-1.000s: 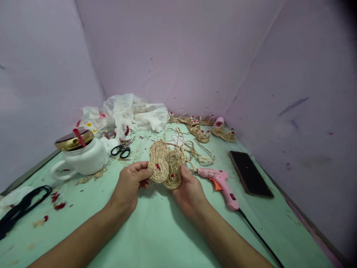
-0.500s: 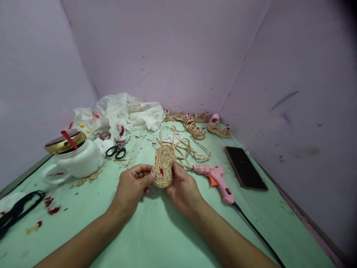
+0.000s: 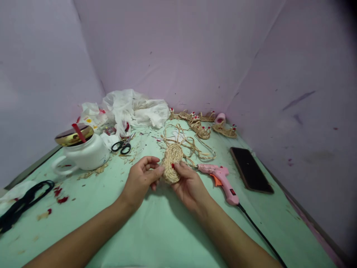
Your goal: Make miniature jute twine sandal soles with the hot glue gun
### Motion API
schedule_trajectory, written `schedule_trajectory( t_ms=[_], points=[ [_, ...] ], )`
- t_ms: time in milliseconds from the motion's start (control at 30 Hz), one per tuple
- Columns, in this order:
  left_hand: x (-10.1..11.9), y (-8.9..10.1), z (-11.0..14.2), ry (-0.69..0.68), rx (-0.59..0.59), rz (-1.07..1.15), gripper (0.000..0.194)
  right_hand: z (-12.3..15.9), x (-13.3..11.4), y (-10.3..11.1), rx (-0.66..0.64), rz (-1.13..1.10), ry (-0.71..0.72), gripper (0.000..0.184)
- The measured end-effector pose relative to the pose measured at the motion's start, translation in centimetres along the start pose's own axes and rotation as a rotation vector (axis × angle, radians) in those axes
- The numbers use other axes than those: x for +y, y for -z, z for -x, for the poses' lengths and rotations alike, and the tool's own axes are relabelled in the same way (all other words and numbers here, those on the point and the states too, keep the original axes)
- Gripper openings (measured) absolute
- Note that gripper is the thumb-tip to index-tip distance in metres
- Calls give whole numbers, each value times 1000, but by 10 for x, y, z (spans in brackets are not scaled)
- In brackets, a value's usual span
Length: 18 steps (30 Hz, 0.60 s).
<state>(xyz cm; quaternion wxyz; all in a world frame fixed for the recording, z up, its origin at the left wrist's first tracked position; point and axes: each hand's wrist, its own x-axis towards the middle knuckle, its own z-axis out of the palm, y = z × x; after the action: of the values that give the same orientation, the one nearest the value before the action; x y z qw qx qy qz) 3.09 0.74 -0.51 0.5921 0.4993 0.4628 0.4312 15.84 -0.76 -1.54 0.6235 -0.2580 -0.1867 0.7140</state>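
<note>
A small sole-shaped piece of coiled straw braid (image 3: 172, 158), pinched in at its middle, stands tilted between my two hands above the table. My right hand (image 3: 191, 186) grips its lower right side, thumb on the face and fingers behind, and a red spot shows by the thumb tip. At the lower left edge, the thumb of my left hand (image 3: 142, 178) touches the braid. The left fingers are curled, and their hold behind the edge is partly hidden. Loose straw braid (image 3: 199, 150) lies in loops just behind the piece.
Right of my hands lie a pink glue gun (image 3: 219, 178) with a black cord and a phone (image 3: 251, 169). Scissors (image 3: 122, 145), a white mug (image 3: 87, 154) and a dark cord (image 3: 23, 204) are at left. Plastic bags (image 3: 134, 109) and small straw sandals (image 3: 199, 126) line the back.
The right thumb has come onto the front of the straw piece, beside the red spot. The left fingers have loosened slightly at the edge. The whole view has shifted a little.
</note>
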Motion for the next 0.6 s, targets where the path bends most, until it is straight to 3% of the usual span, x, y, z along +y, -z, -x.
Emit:
schedule_trajectory(
  t_ms=[133,367,600],
  points=[
    [0,-1,-1,37,-86,91,39,-2,-6,2,-13,33,-100,10],
    [-2,-2,-1,46,-72,122,40,2,-5,-2,-78,100,-61,8],
    [0,1,-1,48,-55,6,37,4,-1,-2,-110,108,-27,23]
  ],
)
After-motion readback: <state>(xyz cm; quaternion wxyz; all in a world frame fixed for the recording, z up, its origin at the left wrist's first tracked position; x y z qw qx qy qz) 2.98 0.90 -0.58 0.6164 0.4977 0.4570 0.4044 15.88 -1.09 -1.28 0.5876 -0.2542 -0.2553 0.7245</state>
